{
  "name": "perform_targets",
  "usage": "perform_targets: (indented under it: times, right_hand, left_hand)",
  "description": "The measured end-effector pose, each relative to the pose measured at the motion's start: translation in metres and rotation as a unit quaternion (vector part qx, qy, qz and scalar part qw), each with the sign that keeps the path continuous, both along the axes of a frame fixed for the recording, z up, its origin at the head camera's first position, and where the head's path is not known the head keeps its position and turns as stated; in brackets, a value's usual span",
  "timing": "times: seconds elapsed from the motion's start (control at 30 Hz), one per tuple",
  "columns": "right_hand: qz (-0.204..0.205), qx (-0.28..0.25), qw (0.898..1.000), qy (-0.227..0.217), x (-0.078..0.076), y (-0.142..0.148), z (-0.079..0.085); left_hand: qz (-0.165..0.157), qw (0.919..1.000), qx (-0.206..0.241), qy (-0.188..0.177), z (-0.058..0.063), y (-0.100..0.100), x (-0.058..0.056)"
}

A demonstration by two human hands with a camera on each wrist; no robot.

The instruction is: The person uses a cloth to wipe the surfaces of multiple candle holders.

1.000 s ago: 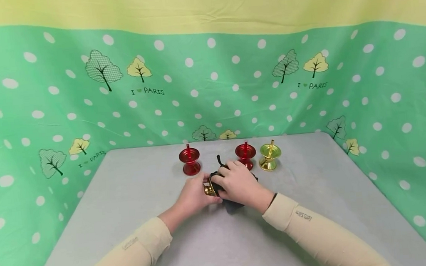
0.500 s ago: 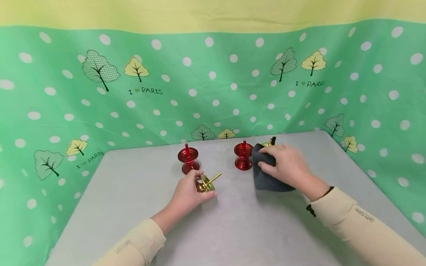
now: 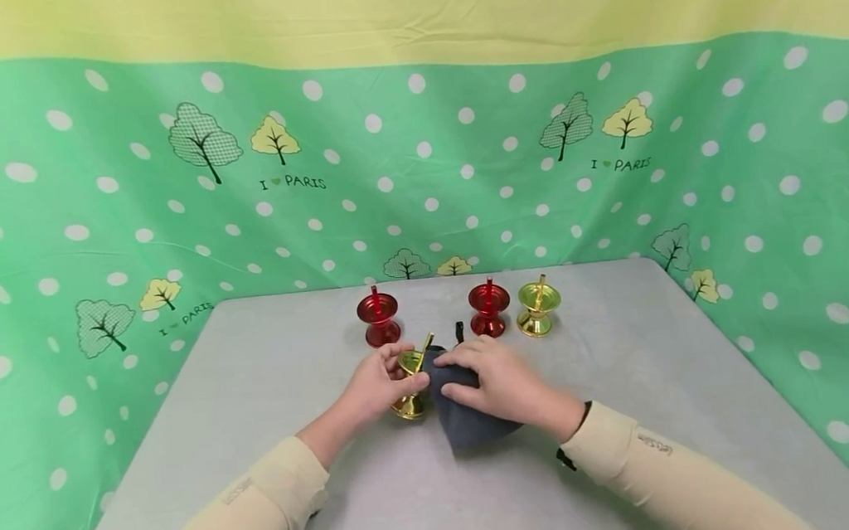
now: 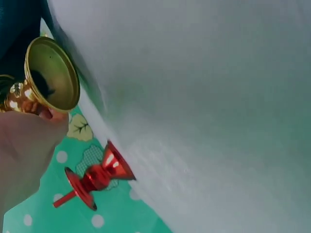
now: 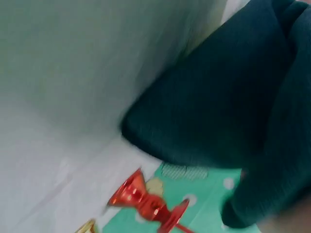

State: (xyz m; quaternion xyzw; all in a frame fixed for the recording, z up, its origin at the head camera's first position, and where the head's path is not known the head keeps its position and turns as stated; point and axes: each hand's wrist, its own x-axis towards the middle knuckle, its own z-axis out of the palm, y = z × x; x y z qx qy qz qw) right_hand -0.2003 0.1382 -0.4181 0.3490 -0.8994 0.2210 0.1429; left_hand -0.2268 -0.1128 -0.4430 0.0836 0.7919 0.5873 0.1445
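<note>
My left hand holds a shiny gold candle holder by its middle, with thumb and fingers around the stem. It leans slightly, its spike pointing up toward the right, and the left wrist view shows the holder's hollow flared base. My right hand grips a dark grey cloth pouch with a black cord end sticking up. The pouch's upper edge is right beside the gold holder; whether they touch I cannot tell. Draped dark cloth fills much of the right wrist view and hides the right fingers.
Along the back of the grey table stand a red candle holder on the left, another red candle holder right of centre, and a gold candle holder beside it. A green dotted curtain hangs behind.
The pouch first covered the gold holder, then swung off to the right, and is now back against its right side. In my left hand the gold holder has turned more upright.
</note>
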Motion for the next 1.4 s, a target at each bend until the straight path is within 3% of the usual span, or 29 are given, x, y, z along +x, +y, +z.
perform_targets:
  times: [0.23, 0.5, 0.83, 1.0, 1.2, 1.4]
  right_hand:
    - [-0.005, 0.042, 0.999, 0.034, -0.007, -0.005, -0.008]
    - [-0.007, 0.048, 0.999, 0.003, -0.018, -0.006, -0.019]
    - [0.000, 0.075, 0.996, 0.046, -0.025, -0.014, -0.020]
    - [0.003, 0.084, 0.996, 0.043, -0.030, -0.017, -0.016]
    - [-0.005, 0.073, 0.997, 0.035, -0.030, -0.014, -0.009]
    - [-0.002, 0.080, 0.996, 0.034, -0.026, -0.015, -0.012]
  left_hand:
    - [-0.036, 0.9967, 0.061, -0.040, 0.003, -0.002, -0.002]
    - [-0.068, 0.9933, 0.077, -0.052, -0.005, -0.014, -0.001]
    - [-0.059, 0.9940, 0.064, -0.067, -0.012, -0.017, -0.004]
    - [-0.046, 0.9951, 0.053, -0.070, -0.010, -0.016, -0.006]
    - [-0.055, 0.9942, 0.067, -0.063, -0.007, -0.013, -0.007]
    - [-0.046, 0.9959, 0.055, -0.054, -0.012, -0.015, -0.002]
